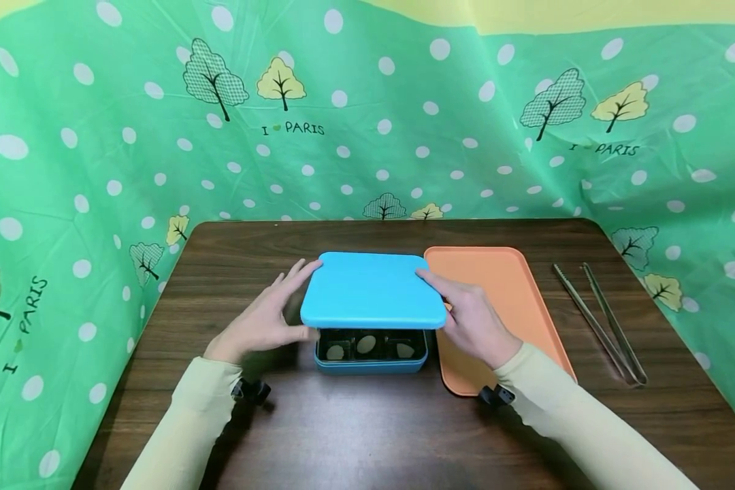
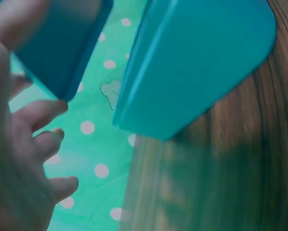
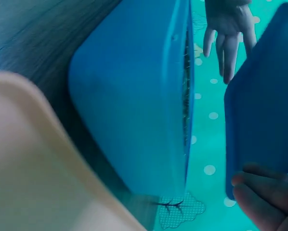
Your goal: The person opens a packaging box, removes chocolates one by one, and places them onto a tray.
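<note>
A bright blue lid point(image 1: 373, 289) is raised over a blue rectangular box point(image 1: 370, 368). Through the gap at the front, a dark divided insert point(image 1: 382, 335) shows pale oval pieces point(image 1: 365, 344); the rest of the inside is hidden. My right hand point(image 1: 474, 316) grips the lid by its right edge, and its fingers point(image 3: 264, 192) show there in the right wrist view. On the left, my left hand point(image 1: 266, 313) is spread out, a fingertip at the lid's far corner and the thumb low by the box. Its loose fingers point(image 2: 43, 115) appear beside the lid's corner in the left wrist view.
An orange tray point(image 1: 502, 272) lies right of the box, partly under my right forearm. Metal tongs point(image 1: 600, 327) rest farther right on the dark wooden table point(image 1: 367, 435). A green dotted cloth point(image 1: 355, 163) hangs behind and beside the table.
</note>
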Demonstrator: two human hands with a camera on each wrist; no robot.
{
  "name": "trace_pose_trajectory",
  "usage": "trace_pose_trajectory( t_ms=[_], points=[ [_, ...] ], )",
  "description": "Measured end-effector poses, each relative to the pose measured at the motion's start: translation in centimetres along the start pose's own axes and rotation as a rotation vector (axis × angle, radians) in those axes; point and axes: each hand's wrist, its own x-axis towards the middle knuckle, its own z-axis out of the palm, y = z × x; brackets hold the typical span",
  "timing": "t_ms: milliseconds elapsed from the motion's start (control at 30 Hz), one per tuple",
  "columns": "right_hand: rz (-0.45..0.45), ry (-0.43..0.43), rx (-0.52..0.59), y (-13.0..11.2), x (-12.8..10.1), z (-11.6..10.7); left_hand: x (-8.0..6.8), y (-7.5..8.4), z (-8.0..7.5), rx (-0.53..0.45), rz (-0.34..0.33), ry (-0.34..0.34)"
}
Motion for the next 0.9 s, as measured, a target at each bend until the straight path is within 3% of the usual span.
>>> trace_pose_trajectory(
  t_ms=[67, 233, 400, 533, 667, 800, 900],
  points=[
    [0.042, 0.008, 0.002, -0.4, 0.4, -0.2, 0.3, 0.4, 0.1, 0.029, 0.020, 0.078],
    [0.100, 0.047, 0.001, -0.9, 1.3, -0.7, 1.0, 1.3, 0.1, 0.124, 0.153, 0.254],
    [0.156, 0.086, 0.079, -1.2, 1.9, -1.0, 1.3, 2.0, -0.1, 0.212, 0.204, 0.357],
    [0.243, 0.104, 0.139, -1.3, 2.3, -1.3, 1.2, 2.2, 0.0, 0.220, 0.246, 0.380],
    [0.309, 0.109, 0.102, -1.3, 2.5, -1.6, 1.0, 2.3, 0.3, 0.123, 0.281, 0.359],
    [0.370, 0.062, 0.081, -1.3, 2.6, -1.8, 0.9, 2.6, 0.7, 0.022, 0.255, 0.324],
    [0.431, -0.014, 0.139, -1.2, 2.7, -1.8, 0.8, 2.9, 0.9, -0.036, 0.219, 0.311]
  ],
)
